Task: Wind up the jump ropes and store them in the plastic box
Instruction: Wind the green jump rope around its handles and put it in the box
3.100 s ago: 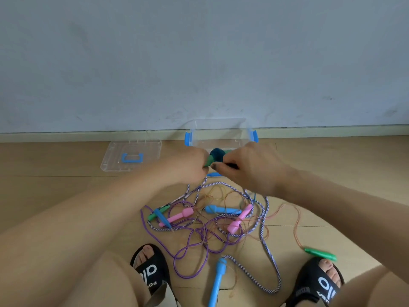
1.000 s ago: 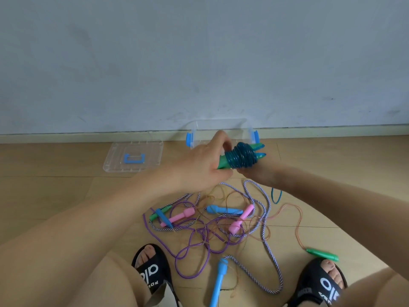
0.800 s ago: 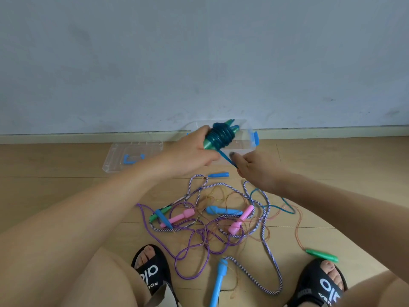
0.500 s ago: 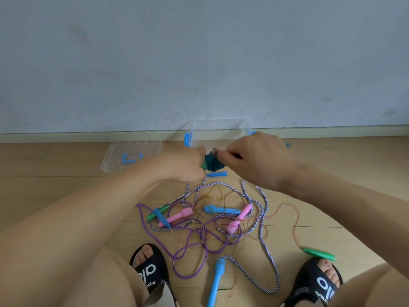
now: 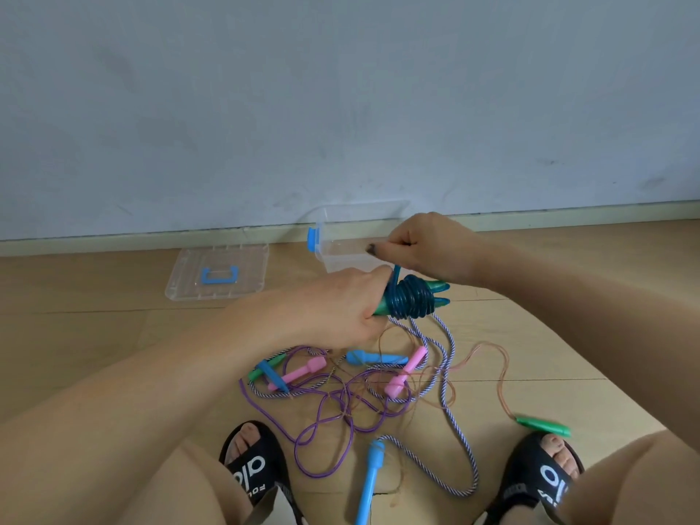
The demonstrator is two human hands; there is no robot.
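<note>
My left hand (image 5: 342, 310) grips the two green handles of a jump rope whose teal cord (image 5: 411, 301) is coiled thickly around them. My right hand (image 5: 426, 242), held just above, pinches the loose end of that teal cord and pulls it upward. The clear plastic box (image 5: 341, 240) with blue clips stands open behind my hands, near the wall. On the floor below lies a tangle of ropes: a purple cord (image 5: 325, 430), a blue-and-white braided rope (image 5: 460, 460), a thin orange cord (image 5: 502, 377), with pink handles (image 5: 299, 373), blue handles (image 5: 369, 483) and a green handle (image 5: 543, 426).
The box's clear lid (image 5: 217, 274) with a blue handle lies flat on the wooden floor to the left of the box. A grey wall and skirting board run behind. My feet in black sandals (image 5: 252, 467) flank the rope tangle.
The teal bundle has been turned so the handle tips point right. My right hand has lifted above it, drawing the cord's last stretch taut; no teal cord trails on the floor any more.
</note>
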